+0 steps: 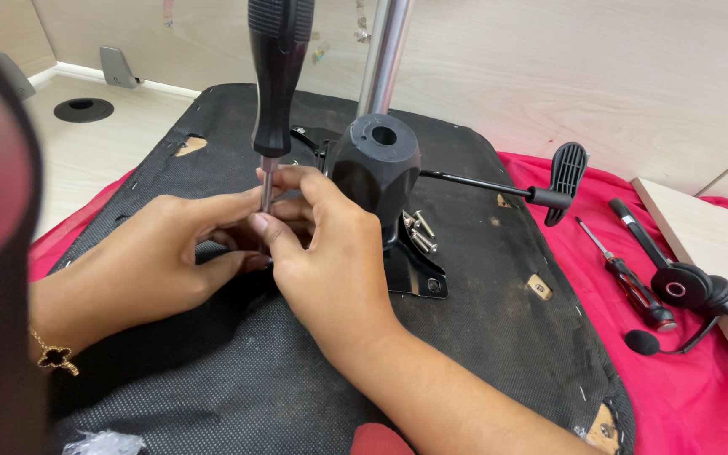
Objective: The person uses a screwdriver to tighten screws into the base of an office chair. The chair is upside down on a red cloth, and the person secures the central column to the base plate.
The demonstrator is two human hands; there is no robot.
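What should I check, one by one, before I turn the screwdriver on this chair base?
1. Screwdriver upright over the work: ok, its black handle stands nearly vertical.
2. Shaft steadied: ok, fingers of the left hand and the right hand close around the metal shaft.
3. Tip seated in a screw head: cannot tell, the fingers hide it.
4. A hand on the handle: not ok, neither hand grips it.
5. Spare screws within reach: ok, they lie on the mounting plate beside the black mechanism housing.
6. Lever clear of the hands: ok, it points away to the right.
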